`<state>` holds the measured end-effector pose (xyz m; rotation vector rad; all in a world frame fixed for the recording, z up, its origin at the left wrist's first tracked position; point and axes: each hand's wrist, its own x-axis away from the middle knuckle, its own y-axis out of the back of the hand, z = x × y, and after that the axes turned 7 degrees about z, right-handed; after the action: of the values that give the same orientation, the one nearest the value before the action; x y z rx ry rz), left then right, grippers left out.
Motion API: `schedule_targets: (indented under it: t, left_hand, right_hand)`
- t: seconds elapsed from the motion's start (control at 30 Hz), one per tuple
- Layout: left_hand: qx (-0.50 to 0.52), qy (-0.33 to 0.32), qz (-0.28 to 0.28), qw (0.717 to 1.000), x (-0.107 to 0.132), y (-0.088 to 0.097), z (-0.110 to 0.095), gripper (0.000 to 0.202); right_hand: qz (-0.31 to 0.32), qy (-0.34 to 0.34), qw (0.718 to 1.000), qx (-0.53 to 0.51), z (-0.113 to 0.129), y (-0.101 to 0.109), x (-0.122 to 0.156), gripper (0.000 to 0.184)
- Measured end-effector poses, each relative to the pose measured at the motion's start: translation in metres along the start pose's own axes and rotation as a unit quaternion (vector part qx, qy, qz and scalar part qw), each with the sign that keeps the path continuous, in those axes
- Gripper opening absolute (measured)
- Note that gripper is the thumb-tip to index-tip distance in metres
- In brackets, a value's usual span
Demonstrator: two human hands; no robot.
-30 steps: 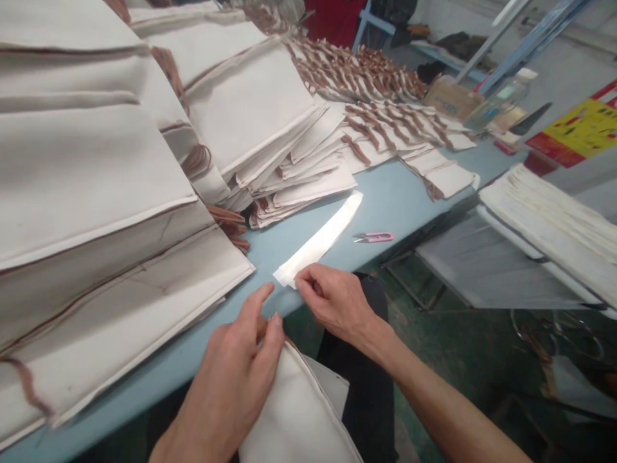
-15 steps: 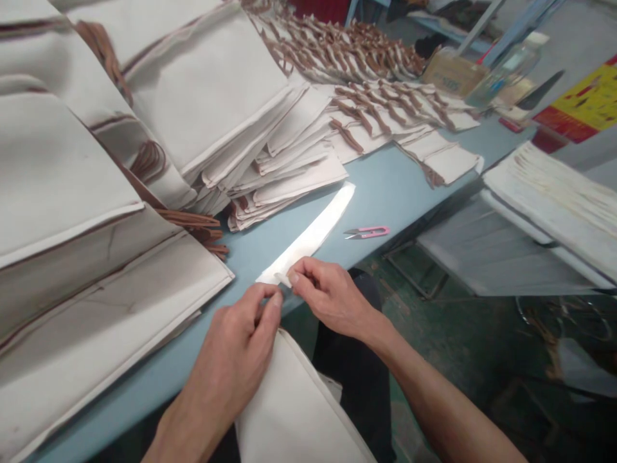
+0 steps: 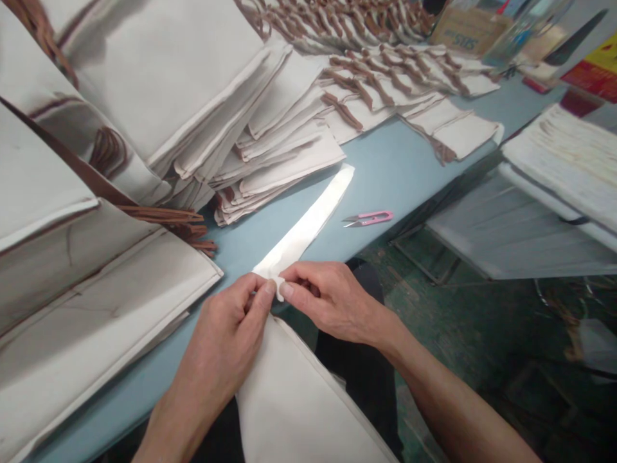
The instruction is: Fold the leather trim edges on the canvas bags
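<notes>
My left hand [image 3: 234,325] is closed, thumb and forefinger pinched together, over the upper corner of a cream-coloured flat panel [image 3: 299,399] that lies across my lap. Part of that corner is hidden under the fingers. My right hand [image 3: 328,299] pinches a small white strip [image 3: 279,289], and its fingertips almost meet those of the left. Just beyond both hands, a long, slightly curved white strip [image 3: 313,218] lies on the blue table [image 3: 231,257]. Pink-handled thread snips [image 3: 369,219] rest to the right of it.
Large cream panels [image 3: 187,83] with brown straps are stacked at the left. Rows of smaller pieces with brown straps [image 3: 366,83] spread toward the back, near a cardboard box [image 3: 465,29]. At the right, a pile of pale sheets [image 3: 569,141] sits on a grey stand.
Both hands have come closer together, the small white strip now between their fingertips. The view has shifted slightly. The snips and long strip still lie on the table.
</notes>
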<state>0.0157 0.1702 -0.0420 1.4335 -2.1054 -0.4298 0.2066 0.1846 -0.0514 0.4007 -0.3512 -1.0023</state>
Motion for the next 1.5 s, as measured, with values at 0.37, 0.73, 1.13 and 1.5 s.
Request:
schedule_targets:
  t: [0.37,0.73,1.13,1.5]
  left_hand:
    - [-0.035,-0.005,-0.01,0.999,-0.001,-0.001,0.0,0.042]
    - [-0.035,-0.008,-0.017,0.999,-0.002,-0.002,0.0,0.041]
    - [0.076,0.035,0.049,0.995,0.003,0.006,-0.001,0.041]
    - [-0.144,0.066,-0.055,0.986,0.004,0.004,-0.007,0.038]
  right_hand:
    - [0.023,0.007,1.0,-0.019,-0.005,0.004,-0.004,0.023]
    - [-0.023,-0.047,0.999,-0.007,0.0,-0.004,-0.005,0.014]
    - [-0.091,-0.11,0.986,0.085,0.008,-0.02,-0.012,0.015]
    - [-0.124,-0.045,0.991,-0.019,-0.003,-0.011,-0.011,0.006]
